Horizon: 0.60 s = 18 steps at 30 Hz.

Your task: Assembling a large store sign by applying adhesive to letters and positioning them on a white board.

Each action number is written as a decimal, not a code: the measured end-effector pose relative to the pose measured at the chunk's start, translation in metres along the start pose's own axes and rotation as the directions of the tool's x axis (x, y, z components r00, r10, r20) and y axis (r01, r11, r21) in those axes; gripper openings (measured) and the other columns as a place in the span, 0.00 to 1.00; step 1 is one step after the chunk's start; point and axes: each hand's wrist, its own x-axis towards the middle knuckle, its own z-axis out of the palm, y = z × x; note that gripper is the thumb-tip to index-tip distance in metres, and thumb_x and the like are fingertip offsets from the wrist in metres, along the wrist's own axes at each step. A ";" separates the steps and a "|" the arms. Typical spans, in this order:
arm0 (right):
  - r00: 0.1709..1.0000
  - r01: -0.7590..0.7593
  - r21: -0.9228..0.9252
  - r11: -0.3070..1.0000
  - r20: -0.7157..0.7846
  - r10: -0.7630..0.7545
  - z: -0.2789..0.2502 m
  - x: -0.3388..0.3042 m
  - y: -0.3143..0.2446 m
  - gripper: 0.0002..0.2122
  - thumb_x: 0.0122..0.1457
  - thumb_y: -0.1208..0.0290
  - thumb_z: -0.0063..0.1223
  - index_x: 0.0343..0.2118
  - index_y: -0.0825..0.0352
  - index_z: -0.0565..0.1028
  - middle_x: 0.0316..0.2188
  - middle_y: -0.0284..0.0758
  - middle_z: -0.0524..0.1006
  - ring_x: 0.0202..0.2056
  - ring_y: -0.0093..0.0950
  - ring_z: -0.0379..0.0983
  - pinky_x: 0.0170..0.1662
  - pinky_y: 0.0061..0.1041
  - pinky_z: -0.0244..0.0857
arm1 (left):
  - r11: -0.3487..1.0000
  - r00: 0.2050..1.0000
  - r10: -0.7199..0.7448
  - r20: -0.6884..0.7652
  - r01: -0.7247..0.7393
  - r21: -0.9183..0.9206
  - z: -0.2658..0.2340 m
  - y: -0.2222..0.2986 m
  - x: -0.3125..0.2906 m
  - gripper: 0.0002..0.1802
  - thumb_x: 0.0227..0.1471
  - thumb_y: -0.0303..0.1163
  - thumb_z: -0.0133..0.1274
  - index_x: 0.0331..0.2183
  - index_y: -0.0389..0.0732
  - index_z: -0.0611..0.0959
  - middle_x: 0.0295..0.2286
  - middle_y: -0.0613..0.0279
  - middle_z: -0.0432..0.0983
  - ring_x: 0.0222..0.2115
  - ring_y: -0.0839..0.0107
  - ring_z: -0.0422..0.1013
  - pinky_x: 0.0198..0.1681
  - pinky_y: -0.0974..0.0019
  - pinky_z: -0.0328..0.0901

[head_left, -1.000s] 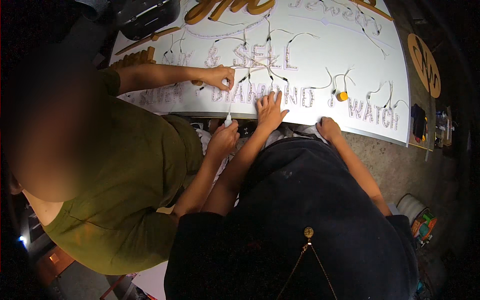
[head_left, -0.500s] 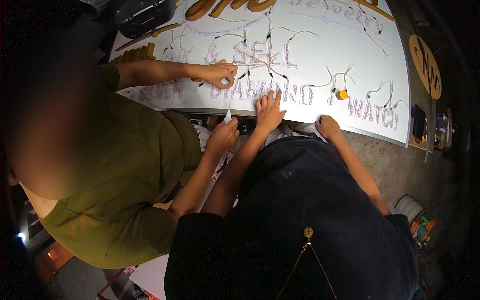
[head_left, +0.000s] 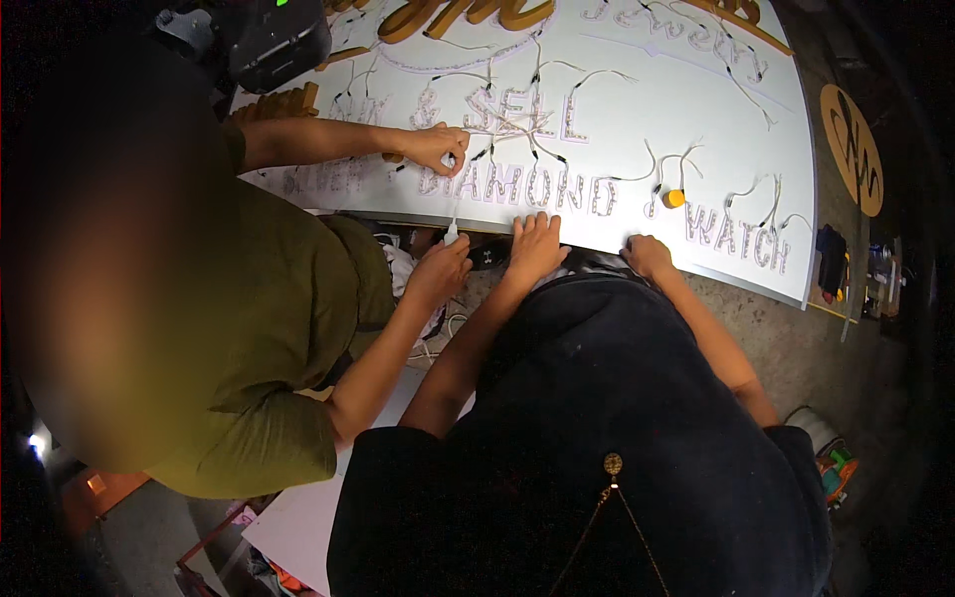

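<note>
My left hand [head_left: 537, 246] rests at the near edge of a white sign board [head_left: 637, 95], fingers slightly spread and holding nothing. Farther right along that edge is my right hand [head_left: 650, 257], its fingers curled down; anything inside them is hidden. Beyond my left hand, clear letter shapes [head_left: 537, 189] lined with small light modules lie on the board. Beside me, a co-worker's right hand [head_left: 441, 271] grips a white nozzled piece [head_left: 452, 232]. The co-worker's left hand [head_left: 436, 149] pinches a small white item above the letters, with a thin pale strand running between the two hands.
Wires with black connectors [head_left: 565, 159] stick up from the letters. A yellow-capped item [head_left: 673, 199] stands on the board's right side. Gold-brown script letters [head_left: 463, 18] and a black case [head_left: 279, 45] lie at the far side. A round wooden emblem [head_left: 852, 149] is beyond the right edge.
My left hand has drawn back from the letters to the board's edge. My right hand has shifted slightly nearer and left. The co-worker's upper body has moved; both their hands hold nearly the same position.
</note>
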 end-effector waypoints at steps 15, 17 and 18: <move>0.919 0.350 -0.293 0.890 0.293 -0.265 -0.005 0.030 0.012 0.10 0.46 0.67 0.54 0.31 0.64 0.79 0.34 0.41 0.79 0.37 0.37 0.76 0.38 0.33 0.70 | 0.947 0.990 -0.135 -0.027 0.137 0.292 0.058 0.041 -0.010 0.38 0.43 0.41 0.56 0.53 0.35 0.64 0.51 0.33 0.58 0.54 0.44 0.55 0.57 0.42 0.44; 0.902 0.394 -0.338 0.855 0.319 -0.290 -0.011 0.024 0.005 0.10 0.47 0.69 0.52 0.32 0.64 0.79 0.35 0.39 0.79 0.38 0.36 0.76 0.37 0.33 0.70 | 0.891 0.978 -0.130 -0.164 0.188 0.413 0.077 0.043 -0.011 0.36 0.43 0.41 0.53 0.52 0.32 0.66 0.51 0.31 0.58 0.53 0.43 0.56 0.58 0.44 0.44; 0.894 0.415 -0.377 0.828 0.340 -0.293 -0.014 0.022 0.004 0.10 0.49 0.71 0.50 0.33 0.64 0.80 0.36 0.38 0.79 0.38 0.35 0.76 0.36 0.33 0.70 | 0.888 0.976 -0.138 -0.167 0.196 0.416 0.080 0.048 -0.010 0.36 0.43 0.41 0.53 0.52 0.32 0.66 0.51 0.31 0.58 0.53 0.43 0.56 0.58 0.44 0.44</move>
